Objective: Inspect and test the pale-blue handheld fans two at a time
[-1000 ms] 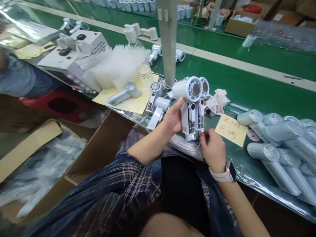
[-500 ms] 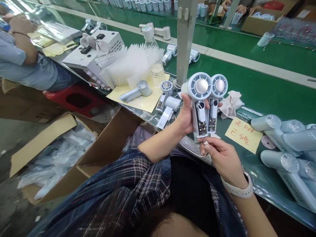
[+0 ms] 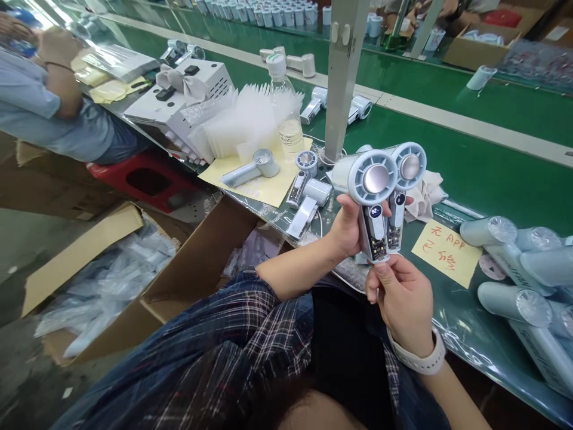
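My left hand is wrapped round two light-blue handheld fans held side by side and upright. The nearer handheld fan has a round silver centre, an exposed circuit board in its handle and a lit display reading 82. Behind it to the right, the second handheld fan has a similar open handle. My right hand is closed at the bottom end of the nearer fan, thumb and fingers pinched there; what is between them is hidden. Left of my hands lie a small opened fan and another fan.
A yellow note with red writing lies right of my hands, beside stacked wrapped fans. A metal post rises behind. Leftward are a plastic bottle, a white box, an open carton and a co-worker's arm.
The nearer fan's display has lit up with a number. Both fans have tilted slightly, and my right hand has closed tighter at the handle's bottom. The view has shifted a little.
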The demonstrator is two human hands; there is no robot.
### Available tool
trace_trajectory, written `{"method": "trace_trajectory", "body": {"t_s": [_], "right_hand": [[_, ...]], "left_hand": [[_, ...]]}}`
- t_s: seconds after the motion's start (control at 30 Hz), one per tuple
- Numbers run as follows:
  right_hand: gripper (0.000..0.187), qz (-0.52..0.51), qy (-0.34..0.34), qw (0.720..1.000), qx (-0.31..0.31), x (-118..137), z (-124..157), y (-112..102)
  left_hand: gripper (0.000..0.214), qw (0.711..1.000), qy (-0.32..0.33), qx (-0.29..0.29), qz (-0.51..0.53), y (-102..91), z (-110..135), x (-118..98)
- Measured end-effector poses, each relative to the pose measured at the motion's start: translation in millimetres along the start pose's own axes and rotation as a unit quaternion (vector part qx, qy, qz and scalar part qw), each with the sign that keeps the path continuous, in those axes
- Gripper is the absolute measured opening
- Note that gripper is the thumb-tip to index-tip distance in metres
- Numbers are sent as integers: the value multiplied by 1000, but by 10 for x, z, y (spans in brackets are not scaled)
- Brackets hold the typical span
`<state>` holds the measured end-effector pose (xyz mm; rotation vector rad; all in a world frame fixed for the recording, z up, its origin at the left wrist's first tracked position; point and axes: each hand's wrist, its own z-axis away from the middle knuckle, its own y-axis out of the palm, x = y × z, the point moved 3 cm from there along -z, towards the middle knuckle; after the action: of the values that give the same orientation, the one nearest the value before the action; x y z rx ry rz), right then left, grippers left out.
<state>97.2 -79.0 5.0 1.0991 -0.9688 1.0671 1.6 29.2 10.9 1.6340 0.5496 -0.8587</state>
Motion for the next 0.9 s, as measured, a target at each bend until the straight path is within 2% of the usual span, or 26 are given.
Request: {"method": "trace_trajectory", "body": {"t_s": [0.1, 0.17, 0.23, 0.3, 0.4, 0.47, 0.57, 0.67, 0.77, 0.83, 0.9], "right_hand": [[47, 81, -32, 996, 33, 69, 0, -53], [48, 171, -97, 979, 52, 142, 0, -87], [47, 221, -149, 963, 40, 192, 1, -116], [42, 186, -146, 972, 15, 185, -5, -133], [37, 67, -105, 992, 2, 93, -19, -117], [35, 7, -98, 995, -4, 30, -24, -103], [33, -50, -93, 994, -25, -36, -23, -108], [41, -60, -82, 993, -60, -46, -7, -133], [52, -49, -64, 994, -75, -2, 15, -140], [55, -45, -59, 996, -52, 42, 31, -122], [49, -33, -71, 997, -18, 77, 56, -102]], "left_hand": [[96, 999, 19, -4, 42, -13, -5, -61], [91, 997, 1, -11, 77, -25, -7, -109], [89, 993, -24, -14, 115, -25, -1, -150], [90, 989, -39, -13, 139, -16, 16, -173], [95, 991, -42, -25, 128, -10, 47, -160], [98, 995, -24, -30, 93, -11, 61, -133], [102, 998, 23, -7, 52, 10, 66, -85], [99, 998, 54, 4, 44, 52, 67, -22], [98, 999, 42, -12, 26, 82, 66, 49], [100, 999, 25, -2, 20, 93, 55, 74], [100, 999, 19, 11, 26, 91, 25, 58]]}}
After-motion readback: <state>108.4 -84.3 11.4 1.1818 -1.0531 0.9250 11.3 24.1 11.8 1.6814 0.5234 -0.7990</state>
